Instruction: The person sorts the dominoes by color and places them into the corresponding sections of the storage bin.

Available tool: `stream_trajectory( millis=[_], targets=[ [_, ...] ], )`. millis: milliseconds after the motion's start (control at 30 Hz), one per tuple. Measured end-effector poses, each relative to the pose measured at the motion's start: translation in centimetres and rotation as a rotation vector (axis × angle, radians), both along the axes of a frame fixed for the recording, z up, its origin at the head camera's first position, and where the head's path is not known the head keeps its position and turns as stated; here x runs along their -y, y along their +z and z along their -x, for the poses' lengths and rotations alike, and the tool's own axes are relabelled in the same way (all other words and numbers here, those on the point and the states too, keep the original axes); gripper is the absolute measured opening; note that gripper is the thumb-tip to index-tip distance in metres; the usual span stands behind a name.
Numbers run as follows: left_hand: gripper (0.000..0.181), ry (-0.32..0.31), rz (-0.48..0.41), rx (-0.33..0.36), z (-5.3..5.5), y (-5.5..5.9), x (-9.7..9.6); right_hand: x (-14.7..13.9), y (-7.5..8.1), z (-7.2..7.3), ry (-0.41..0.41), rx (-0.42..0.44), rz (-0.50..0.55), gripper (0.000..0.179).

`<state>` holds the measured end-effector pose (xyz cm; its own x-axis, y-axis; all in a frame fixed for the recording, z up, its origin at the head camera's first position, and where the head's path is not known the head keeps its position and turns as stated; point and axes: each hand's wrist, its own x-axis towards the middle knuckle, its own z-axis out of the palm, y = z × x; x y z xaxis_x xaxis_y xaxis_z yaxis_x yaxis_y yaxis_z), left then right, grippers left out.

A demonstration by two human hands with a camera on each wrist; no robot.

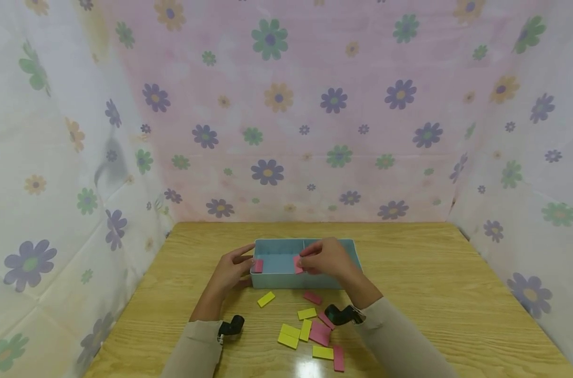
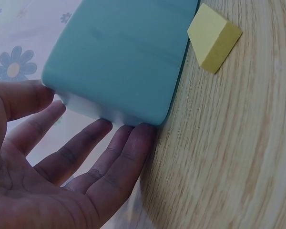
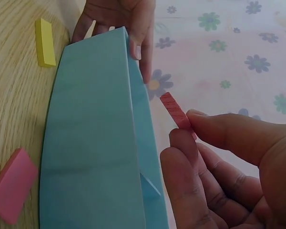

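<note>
Pinching a pink block (image 1: 298,264) between thumb and forefinger, the right hand (image 1: 326,257) holds it over the left compartment of a blue box (image 1: 295,281), just beside the divider (image 1: 303,244). The right wrist view shows this grip closed on the block near one end, the other end sticking out past the fingertips, while the remaining fingers curl loosely underneath.

A second pink block (image 1: 258,266) is inside the same compartment, by the box's left end. There the left hand (image 1: 231,268) grips the box itself, thumb at the rim and fingertips set against the outside of the end wall. The box stands upright on a wood-grained worktop (image 1: 409,273), its long side facing the person.

Between the box and the person lie loose blocks. A yellow block (image 1: 266,299) sits near the front wall towards the left, and a pink piece (image 1: 312,297) lies just in front of the box further right. Closer to the person, more yellow and pink blocks form a scattered group, some of them touching.

Each wrist, below a beige sleeve (image 1: 404,336), carries a black device (image 1: 231,325). Behind the worktop and along both sides hangs a pale cloth (image 1: 305,121) printed with purple, green and orange flowers.
</note>
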<state>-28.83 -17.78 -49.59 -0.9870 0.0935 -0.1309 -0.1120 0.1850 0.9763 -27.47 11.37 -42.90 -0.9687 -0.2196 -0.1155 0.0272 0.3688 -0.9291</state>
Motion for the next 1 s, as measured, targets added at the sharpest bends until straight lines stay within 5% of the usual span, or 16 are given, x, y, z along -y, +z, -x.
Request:
stream_trajectory(
  millis=[1000],
  targets=[
    [0.049, 0.006, -0.002, 0.004, -0.1, 0.2, 0.1, 5.5, 0.1, 3.3, -0.058, 0.029, -0.042, 0.017]
  ],
)
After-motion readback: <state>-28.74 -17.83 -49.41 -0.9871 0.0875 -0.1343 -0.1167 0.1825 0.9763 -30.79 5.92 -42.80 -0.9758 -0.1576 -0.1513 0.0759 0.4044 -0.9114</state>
